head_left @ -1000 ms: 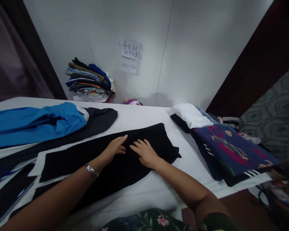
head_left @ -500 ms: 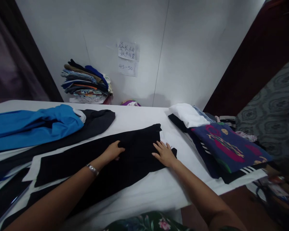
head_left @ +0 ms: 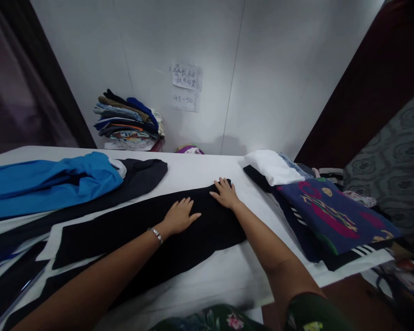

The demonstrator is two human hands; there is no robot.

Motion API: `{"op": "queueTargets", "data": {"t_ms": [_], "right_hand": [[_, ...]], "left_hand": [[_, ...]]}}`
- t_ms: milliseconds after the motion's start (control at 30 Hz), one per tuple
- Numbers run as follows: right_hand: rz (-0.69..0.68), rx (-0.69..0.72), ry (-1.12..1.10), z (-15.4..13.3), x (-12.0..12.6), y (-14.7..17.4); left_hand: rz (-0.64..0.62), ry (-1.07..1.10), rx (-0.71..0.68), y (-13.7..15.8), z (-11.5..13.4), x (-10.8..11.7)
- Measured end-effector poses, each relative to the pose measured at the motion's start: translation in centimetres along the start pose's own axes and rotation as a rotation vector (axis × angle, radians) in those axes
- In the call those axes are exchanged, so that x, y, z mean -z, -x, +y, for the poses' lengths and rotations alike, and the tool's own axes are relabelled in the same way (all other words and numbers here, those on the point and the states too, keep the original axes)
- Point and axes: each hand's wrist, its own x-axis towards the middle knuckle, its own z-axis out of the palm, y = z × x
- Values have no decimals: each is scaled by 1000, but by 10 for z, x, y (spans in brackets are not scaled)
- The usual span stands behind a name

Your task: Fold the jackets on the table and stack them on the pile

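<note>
A pair of black trousers [head_left: 207, 230] lies spread on the white table [head_left: 200, 170], its waist end to the right and its legs running to the left. My left hand [head_left: 180, 216], with a silver bracelet on the wrist, rests flat on the upper part of the cloth, fingers apart. Near the far corner of the waist end, my right hand [head_left: 225, 193] lies with fingers spread on the fabric. Both palms are pressed down and neither one grips anything. Part of the near leg is hidden behind my left forearm.
To the left lie a blue garment [head_left: 55, 184] and a dark grey garment [head_left: 145, 174]. A pile of folded clothes [head_left: 331, 211] covers the right side. Against the wall stands a tall clothes stack [head_left: 131, 122], with paper signs [head_left: 186, 87] above.
My right hand has moved from the waist end's near part up to its far corner. My left hand has slid to the right over the cloth. The waist end now lies flatter.
</note>
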Motion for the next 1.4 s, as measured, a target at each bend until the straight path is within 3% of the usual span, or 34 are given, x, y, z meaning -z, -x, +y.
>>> {"op": "queueTargets", "data": {"t_ms": [167, 333, 467, 633, 767, 933, 1133, 1300, 1400], "right_hand": [[-128, -73, 90, 21, -33, -14], [-171, -83, 78, 28, -35, -15], [-104, -87, -38, 27, -35, -16], [-52, -164, -227, 38, -17, -16], [87, -368, -330, 67, 2, 5], [13, -537, -507, 87, 4, 31], [-64, -551, -693, 75, 6, 33], [-12, -481, -793, 65, 14, 39], [46, -427, -786, 76, 31, 47]], "left_hand": [[-39, 47, 80, 8, -7, -21], [-40, 8, 81, 9, -2, -16], [-17, 2, 84, 9, -2, -19], [1, 3, 79, 10, -3, -21], [11, 8, 68, 11, -4, -20], [-3, -4, 77, 11, -2, -18], [-12, -17, 70, 10, -1, -13], [89, -79, 34, 11, 3, 0], [121, -57, -13, 12, 17, 9]]}}
